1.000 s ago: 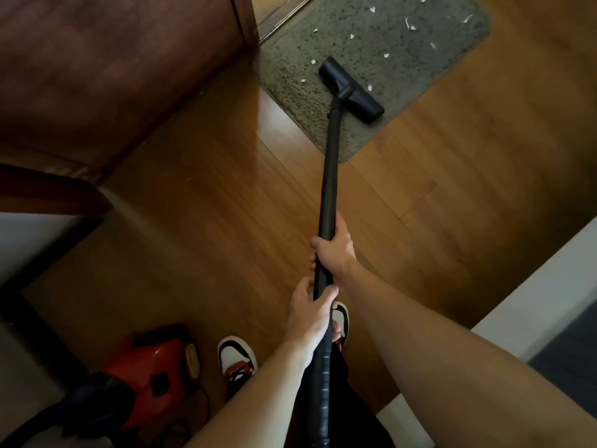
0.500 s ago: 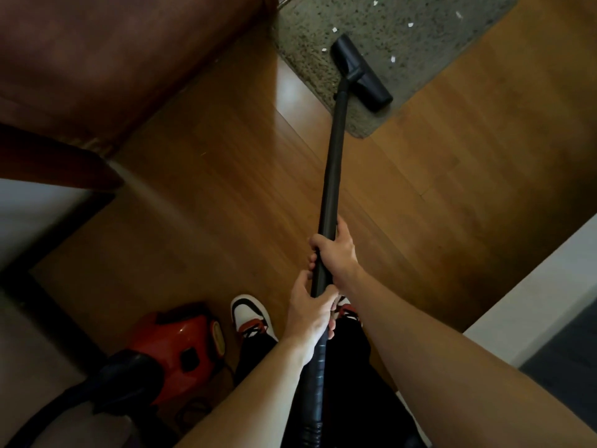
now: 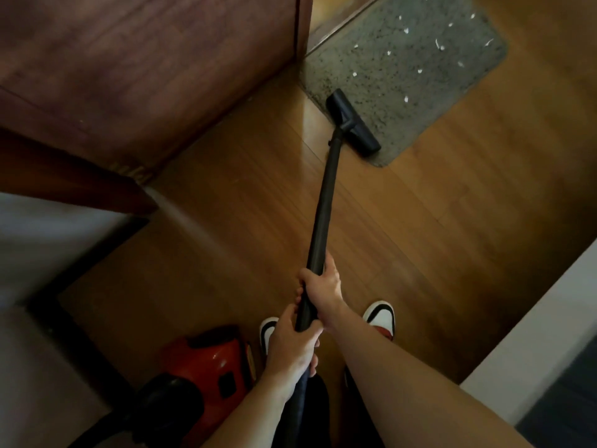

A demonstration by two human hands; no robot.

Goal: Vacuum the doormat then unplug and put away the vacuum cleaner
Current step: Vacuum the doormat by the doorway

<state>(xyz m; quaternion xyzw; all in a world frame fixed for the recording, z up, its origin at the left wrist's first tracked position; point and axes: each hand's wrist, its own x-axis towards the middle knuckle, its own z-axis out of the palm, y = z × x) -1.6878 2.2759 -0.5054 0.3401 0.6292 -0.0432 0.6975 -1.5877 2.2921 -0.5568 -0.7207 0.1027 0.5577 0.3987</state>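
Both hands curl round the black vacuum wand (image 3: 323, 208), right hand (image 3: 323, 287) ahead of left hand (image 3: 292, 345), its floor nozzle (image 3: 353, 126) resting on the grey doormat's (image 3: 420, 59) near edge.

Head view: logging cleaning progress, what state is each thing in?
left hand, gripping wand
right hand, gripping wand further forward
wand, tilted down toward doormat
nozzle, resting on doormat's near edge
doormat, flat, white scraps scattered on it
vacuum body, sitting at person's left
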